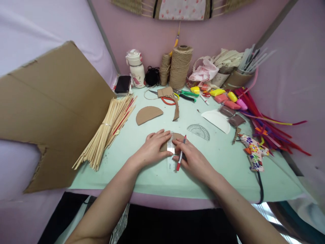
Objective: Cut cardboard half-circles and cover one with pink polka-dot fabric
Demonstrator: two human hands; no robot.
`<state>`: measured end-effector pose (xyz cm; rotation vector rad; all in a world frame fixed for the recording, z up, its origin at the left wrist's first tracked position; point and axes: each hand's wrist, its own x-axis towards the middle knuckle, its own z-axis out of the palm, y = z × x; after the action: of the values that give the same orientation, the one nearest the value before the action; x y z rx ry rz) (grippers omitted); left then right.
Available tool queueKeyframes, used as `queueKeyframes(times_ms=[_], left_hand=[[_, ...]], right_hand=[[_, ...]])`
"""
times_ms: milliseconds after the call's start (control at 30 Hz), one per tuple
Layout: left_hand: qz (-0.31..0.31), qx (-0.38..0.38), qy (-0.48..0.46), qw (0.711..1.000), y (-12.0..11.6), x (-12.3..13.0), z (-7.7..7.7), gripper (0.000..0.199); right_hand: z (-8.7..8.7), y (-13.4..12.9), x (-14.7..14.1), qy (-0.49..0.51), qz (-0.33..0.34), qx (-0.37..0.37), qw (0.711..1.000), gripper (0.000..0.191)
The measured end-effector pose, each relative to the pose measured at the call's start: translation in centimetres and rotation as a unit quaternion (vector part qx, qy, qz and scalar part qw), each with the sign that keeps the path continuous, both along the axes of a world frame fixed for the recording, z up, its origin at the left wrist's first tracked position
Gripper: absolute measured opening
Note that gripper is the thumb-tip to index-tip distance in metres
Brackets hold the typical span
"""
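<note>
My left hand lies with its fingers stretched out over a piece of brown cardboard, at the left edge of a clear ruler. The ruler lies across the cardboard, pointing toward me. My right hand holds a red-and-white pen and touches the ruler's right side. Much of the cardboard is hidden under both hands. A cardboard half-disc rests on the table beyond my left hand. A clear protractor lies just beyond my right hand.
Bundled wooden sticks and a large cardboard sheet are at left. Scissors, green-handled pliers and twine spools stand or lie behind. At right are a white half-disc, pipe cleaners and a glue gun.
</note>
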<state>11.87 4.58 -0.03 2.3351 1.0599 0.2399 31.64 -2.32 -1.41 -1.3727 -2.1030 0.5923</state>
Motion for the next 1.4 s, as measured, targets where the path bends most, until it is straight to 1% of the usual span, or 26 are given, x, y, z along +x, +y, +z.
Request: queueKeyframes(times_ms=[133, 267, 333, 600, 867, 1167, 1400], left_hand=[[0.0, -0.008, 0.014, 1.0, -0.1, 0.2, -0.1, 0.065], [0.002, -0.025, 0.01, 1.0, -0.2, 0.3, 0.2, 0.066], [0.002, -0.031, 0.008, 1.0, -0.1, 0.3, 0.2, 0.066], [-0.002, -0.027, 0.01, 1.0, 0.1, 0.2, -0.3, 0.068], [-0.002, -0.028, 0.011, 1.0, 0.1, 0.3, 0.0, 0.07], [0.0, -0.028, 0.004, 1.0, 0.0, 0.4, 0.1, 0.068], [0.002, -0.029, 0.012, 1.0, 0.0, 0.3, -0.1, 0.069]], right_hand=[[-0.1, -0.2, 0.2, 0.023, -0.013, -0.026, 0.999, 0.008], [-0.3, -0.4, 0.8, 0.097, -0.079, -0.079, 0.989, 0.006], [-0.4, -0.5, 1.0, 0.122, -0.098, -0.092, 0.983, 0.008], [-0.6, -0.5, 1.0, 0.129, -0.093, -0.094, 0.983, 0.007], [-0.6, -0.5, 1.1, 0.121, -0.088, -0.094, 0.984, 0.008], [-0.7, -0.5, 1.1, 0.124, -0.084, -0.091, 0.985, 0.006], [-1.0, -0.5, 1.1, 0.116, -0.091, -0.081, 0.986, 0.005]])
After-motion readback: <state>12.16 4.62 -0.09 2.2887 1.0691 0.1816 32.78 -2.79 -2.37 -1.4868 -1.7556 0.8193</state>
